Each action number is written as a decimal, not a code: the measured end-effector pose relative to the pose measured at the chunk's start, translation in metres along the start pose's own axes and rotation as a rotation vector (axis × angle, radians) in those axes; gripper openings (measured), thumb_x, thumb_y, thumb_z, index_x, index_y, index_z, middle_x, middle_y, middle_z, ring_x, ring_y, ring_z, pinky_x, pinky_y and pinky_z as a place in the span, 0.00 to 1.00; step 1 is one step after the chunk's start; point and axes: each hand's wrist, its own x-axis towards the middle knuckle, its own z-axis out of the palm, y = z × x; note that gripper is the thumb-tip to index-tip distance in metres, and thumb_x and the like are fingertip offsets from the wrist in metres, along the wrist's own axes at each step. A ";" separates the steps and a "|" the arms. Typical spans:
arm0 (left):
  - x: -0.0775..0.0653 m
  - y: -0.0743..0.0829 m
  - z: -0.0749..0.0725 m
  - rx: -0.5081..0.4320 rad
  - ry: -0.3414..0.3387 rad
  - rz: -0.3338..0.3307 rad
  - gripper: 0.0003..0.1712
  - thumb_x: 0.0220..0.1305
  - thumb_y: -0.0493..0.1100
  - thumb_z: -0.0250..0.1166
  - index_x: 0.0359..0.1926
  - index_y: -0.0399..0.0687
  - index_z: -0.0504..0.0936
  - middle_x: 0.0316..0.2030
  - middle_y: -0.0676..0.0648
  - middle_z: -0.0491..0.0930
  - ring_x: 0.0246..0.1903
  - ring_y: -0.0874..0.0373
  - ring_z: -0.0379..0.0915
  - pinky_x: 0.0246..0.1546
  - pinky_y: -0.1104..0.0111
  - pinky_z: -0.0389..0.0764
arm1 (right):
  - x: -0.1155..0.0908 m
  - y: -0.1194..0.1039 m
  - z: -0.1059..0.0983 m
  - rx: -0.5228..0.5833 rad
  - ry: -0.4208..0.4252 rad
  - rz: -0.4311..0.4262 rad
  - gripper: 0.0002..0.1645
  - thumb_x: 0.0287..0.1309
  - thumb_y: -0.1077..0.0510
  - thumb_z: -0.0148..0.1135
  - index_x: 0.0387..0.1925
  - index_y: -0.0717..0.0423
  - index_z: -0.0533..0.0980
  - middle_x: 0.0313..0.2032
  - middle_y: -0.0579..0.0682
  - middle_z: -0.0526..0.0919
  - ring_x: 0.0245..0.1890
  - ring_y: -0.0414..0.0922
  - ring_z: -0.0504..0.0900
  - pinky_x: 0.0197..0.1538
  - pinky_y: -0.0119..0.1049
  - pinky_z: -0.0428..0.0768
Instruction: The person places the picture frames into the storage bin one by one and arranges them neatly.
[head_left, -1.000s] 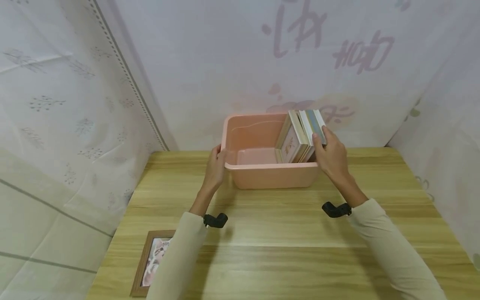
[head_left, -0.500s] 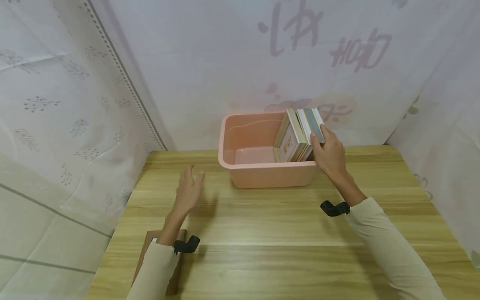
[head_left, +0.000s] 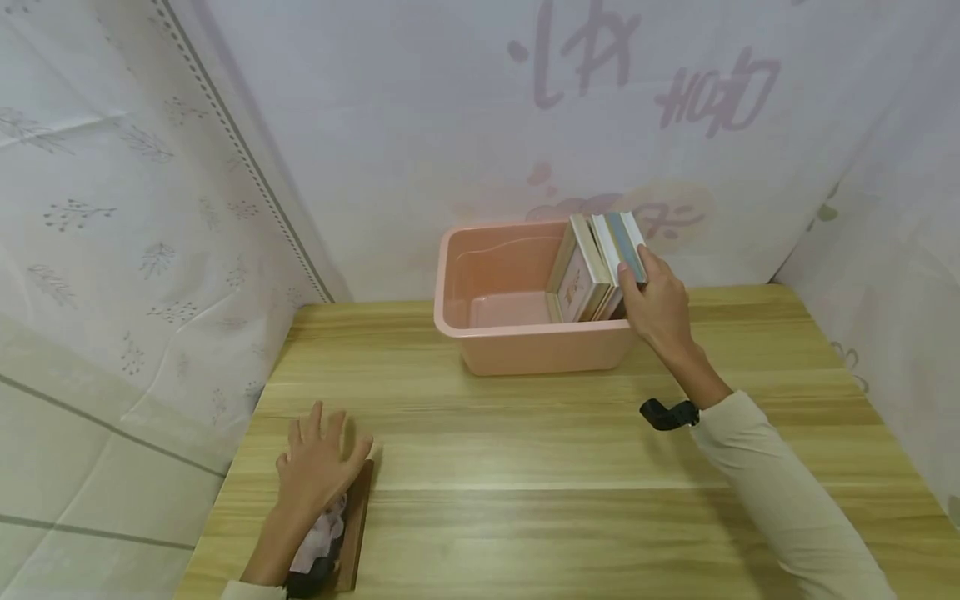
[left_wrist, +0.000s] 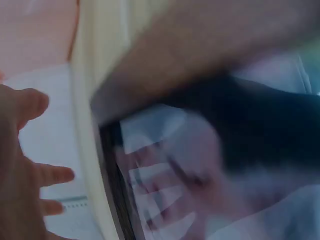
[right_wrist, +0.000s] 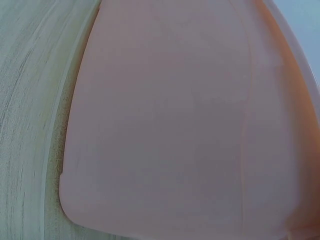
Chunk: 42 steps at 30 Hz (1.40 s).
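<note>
My left hand [head_left: 318,467], fingers spread, is over a brown wooden picture frame [head_left: 356,529] lying at the front left of the table. In the left wrist view, the fingers [left_wrist: 52,174] extend beyond the edge of the frame [left_wrist: 165,65], and its glossy front mirrors the hand. A pink plastic tub [head_left: 543,354] stands at the back. Several picture frames [head_left: 600,258] lean upright in its right end, edges up, some pale wood, others white or blue. My right hand [head_left: 658,304] grips the rightmost ones at the tub's right rim, thumb on the near side.
Wood-grain table [head_left: 525,475] runs beneath everything. Patterned white cloth [head_left: 390,150] hangs behind the tub and along both sides of the table. Only the tub's outer wall [right_wrist: 165,130] and some tabletop [right_wrist: 30,110] show in the right wrist view.
My left hand has left the tub's left rim and moved left and toward me, over the brown picture frame, fingers spreading. My right hand stays on the frames in the tub.
</note>
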 end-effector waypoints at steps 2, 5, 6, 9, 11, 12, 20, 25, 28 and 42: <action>-0.005 -0.006 0.001 0.007 -0.092 -0.045 0.52 0.68 0.73 0.44 0.75 0.36 0.53 0.74 0.25 0.36 0.65 0.13 0.34 0.47 0.19 0.55 | 0.000 0.000 -0.001 0.004 -0.007 0.001 0.39 0.70 0.39 0.40 0.73 0.60 0.61 0.67 0.67 0.68 0.63 0.70 0.69 0.62 0.66 0.66; -0.012 -0.010 0.000 0.028 -0.215 -0.109 0.60 0.65 0.77 0.40 0.76 0.33 0.42 0.73 0.22 0.32 0.61 0.08 0.38 0.43 0.19 0.58 | 0.000 0.000 -0.001 0.007 -0.013 0.002 0.40 0.71 0.39 0.40 0.73 0.59 0.61 0.67 0.68 0.67 0.62 0.70 0.69 0.61 0.66 0.67; -0.013 -0.010 -0.001 0.029 -0.245 -0.124 0.62 0.64 0.79 0.40 0.76 0.32 0.38 0.72 0.21 0.31 0.59 0.07 0.39 0.42 0.20 0.59 | 0.000 0.000 -0.002 0.007 -0.013 0.003 0.40 0.71 0.39 0.40 0.73 0.59 0.61 0.67 0.67 0.67 0.62 0.70 0.69 0.61 0.66 0.67; -0.018 -0.007 -0.003 0.018 -0.320 -0.162 0.67 0.60 0.81 0.41 0.76 0.32 0.34 0.72 0.21 0.36 0.57 0.07 0.44 0.40 0.21 0.61 | 0.000 0.001 -0.001 0.005 -0.010 0.004 0.39 0.70 0.39 0.41 0.73 0.58 0.61 0.67 0.67 0.68 0.63 0.69 0.69 0.61 0.66 0.67; -0.021 -0.004 -0.005 0.000 -0.359 -0.164 0.68 0.58 0.82 0.44 0.75 0.31 0.34 0.70 0.21 0.38 0.57 0.06 0.41 0.38 0.22 0.63 | 0.000 0.001 -0.001 0.004 -0.009 0.005 0.39 0.70 0.40 0.41 0.73 0.58 0.61 0.67 0.67 0.68 0.63 0.69 0.69 0.61 0.66 0.67; -0.022 -0.002 -0.006 -0.007 -0.373 -0.164 0.69 0.58 0.81 0.46 0.75 0.31 0.36 0.70 0.20 0.39 0.58 0.06 0.39 0.37 0.22 0.64 | 0.001 0.000 -0.001 0.005 -0.009 0.005 0.39 0.70 0.40 0.41 0.73 0.58 0.61 0.67 0.67 0.68 0.63 0.69 0.69 0.61 0.66 0.67; -0.030 0.001 -0.008 0.034 -0.336 -0.160 0.67 0.57 0.79 0.52 0.71 0.25 0.44 0.60 0.15 0.47 0.47 0.12 0.56 0.35 0.32 0.72 | 0.001 -0.001 0.002 0.019 -0.018 0.004 0.38 0.70 0.42 0.41 0.73 0.59 0.61 0.67 0.67 0.68 0.62 0.69 0.70 0.60 0.66 0.68; -0.027 -0.003 -0.004 0.062 -0.259 -0.158 0.64 0.55 0.80 0.54 0.68 0.28 0.55 0.55 0.18 0.58 0.40 0.18 0.65 0.34 0.31 0.71 | 0.001 0.001 0.000 0.016 -0.010 0.001 0.38 0.70 0.42 0.41 0.73 0.59 0.62 0.67 0.67 0.68 0.61 0.69 0.70 0.59 0.66 0.68; -0.020 -0.007 -0.003 0.090 -0.211 -0.132 0.63 0.54 0.80 0.55 0.64 0.26 0.61 0.49 0.20 0.63 0.35 0.23 0.68 0.34 0.34 0.72 | 0.002 0.002 -0.002 0.004 -0.005 0.002 0.38 0.70 0.41 0.41 0.73 0.58 0.62 0.67 0.67 0.68 0.61 0.69 0.70 0.60 0.66 0.67; 0.015 0.020 -0.039 0.106 0.098 -0.016 0.60 0.55 0.79 0.54 0.61 0.25 0.67 0.55 0.20 0.65 0.30 0.28 0.71 0.32 0.40 0.70 | 0.001 0.000 -0.002 0.004 -0.020 0.002 0.38 0.70 0.41 0.41 0.72 0.60 0.62 0.65 0.68 0.69 0.59 0.69 0.71 0.58 0.67 0.68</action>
